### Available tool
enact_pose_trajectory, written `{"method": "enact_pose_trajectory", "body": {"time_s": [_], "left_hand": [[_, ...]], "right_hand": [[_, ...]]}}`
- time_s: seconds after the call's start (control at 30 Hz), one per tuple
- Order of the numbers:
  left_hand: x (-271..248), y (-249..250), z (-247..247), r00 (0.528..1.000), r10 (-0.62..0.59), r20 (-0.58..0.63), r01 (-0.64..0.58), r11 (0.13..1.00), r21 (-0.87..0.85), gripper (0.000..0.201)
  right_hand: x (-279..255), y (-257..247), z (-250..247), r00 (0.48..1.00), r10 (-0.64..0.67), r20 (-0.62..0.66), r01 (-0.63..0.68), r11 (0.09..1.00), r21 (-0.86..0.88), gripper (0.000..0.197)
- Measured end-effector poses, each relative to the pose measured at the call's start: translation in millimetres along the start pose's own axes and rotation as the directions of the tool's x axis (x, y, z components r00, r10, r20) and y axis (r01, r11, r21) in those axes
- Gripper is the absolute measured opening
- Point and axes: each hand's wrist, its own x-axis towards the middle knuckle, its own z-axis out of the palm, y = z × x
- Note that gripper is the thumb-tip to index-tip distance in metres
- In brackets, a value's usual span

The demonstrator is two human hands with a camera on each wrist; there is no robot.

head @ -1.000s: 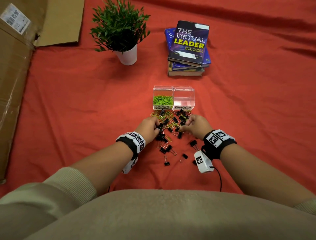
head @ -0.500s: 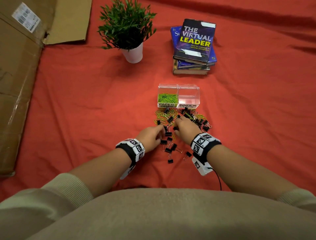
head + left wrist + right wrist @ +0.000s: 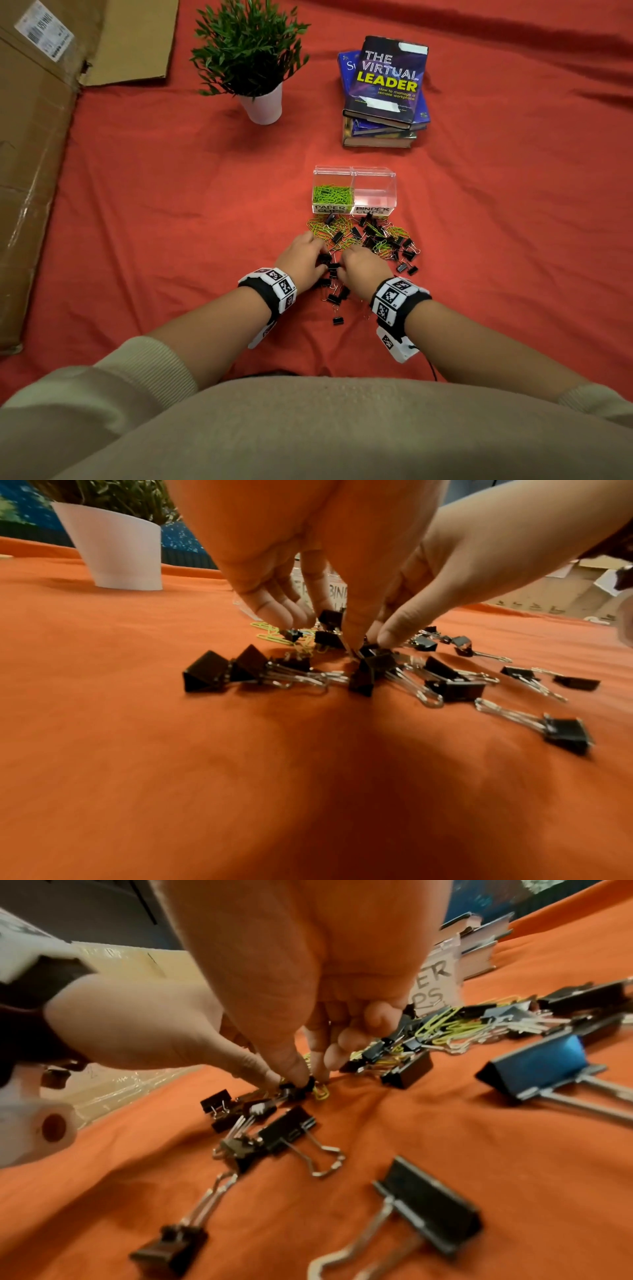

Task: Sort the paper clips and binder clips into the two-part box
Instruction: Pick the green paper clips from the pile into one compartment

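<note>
The clear two-part box (image 3: 373, 171) stands on the red cloth. Its left part, labelled PAPER CLIPS, holds green paper clips (image 3: 331, 194); its right part, labelled BINDER CLIPS, looks empty. In front of it lies a mixed pile of black binder clips (image 3: 371, 233) and green paper clips (image 3: 317, 224). Both hands reach fingers-down into the near side of the pile, almost touching. My left hand (image 3: 320, 260) (image 3: 337, 626) pinches a black binder clip (image 3: 330, 618) between thumb and index finger. My right hand (image 3: 342, 265) (image 3: 304, 1077) pinches a small binder clip (image 3: 296, 1089) with thumb and index finger.
A potted plant (image 3: 253, 61) in a white pot stands at the back, a stack of books (image 3: 385, 92) to its right. Flattened cardboard (image 3: 30, 144) lies along the left edge. Loose binder clips (image 3: 337, 320) are scattered between my wrists.
My right hand has moved left from the right side of the pile to meet the left hand. The left hand stayed at the near middle of the pile.
</note>
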Motion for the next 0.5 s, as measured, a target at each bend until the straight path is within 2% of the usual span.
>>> {"method": "enact_pose_trajectory", "body": {"time_s": [0.13,0.2,0.27,0.33,0.43,0.5], "left_hand": [[-11.3,-6.0,0.2,0.993,0.090,0.072,-0.093,0.995,0.030,0.027],[-13.3,-9.1,-0.5,0.995,0.082,0.048,-0.083,0.996,0.021,0.023],[-10.8,-11.8,-2.0,0.999,-0.004,-0.054,0.004,1.000,-0.016,0.015],[-5.9,-12.5,-5.8,0.982,-0.129,-0.136,0.123,0.991,-0.049,0.012],[0.9,-8.4,-8.4,0.967,-0.222,-0.125,0.222,0.975,-0.016,0.016],[3.6,-4.2,-6.7,0.963,-0.244,-0.111,0.248,0.968,0.025,0.022]], "right_hand": [[-1.9,-0.2,1.7,0.999,0.045,0.025,-0.045,0.999,0.004,0.031],[-2.9,1.4,3.1,0.998,0.049,0.031,-0.049,0.999,-0.008,0.032],[-4.4,1.7,2.8,0.998,0.056,0.040,-0.056,0.998,-0.016,0.032],[-6.1,1.7,2.1,0.997,0.061,0.055,-0.059,0.998,-0.037,0.032],[-9.7,3.5,-1.7,0.997,0.057,0.051,-0.057,0.998,-0.005,0.020],[-11.0,8.2,-8.3,0.994,0.104,0.023,-0.107,0.979,0.176,0.007]]}}
